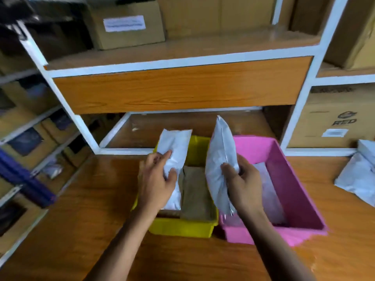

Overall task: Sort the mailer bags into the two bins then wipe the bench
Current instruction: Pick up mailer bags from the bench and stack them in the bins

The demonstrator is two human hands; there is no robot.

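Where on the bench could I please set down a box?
The wooden bench is bare left of the yellow plastic bin and at the near right corner. A narrower strip separates the pink plastic bin from the grey mailer pile. Both bins are crowded.

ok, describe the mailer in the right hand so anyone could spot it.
On the orange wooden bench a yellow plastic bin and a pink plastic bin sit side by side. Above the gap between them the right hand grips a pale grey plastic mailer bag. It stands on edge and looks larger than the white mailer bag in the left hand.
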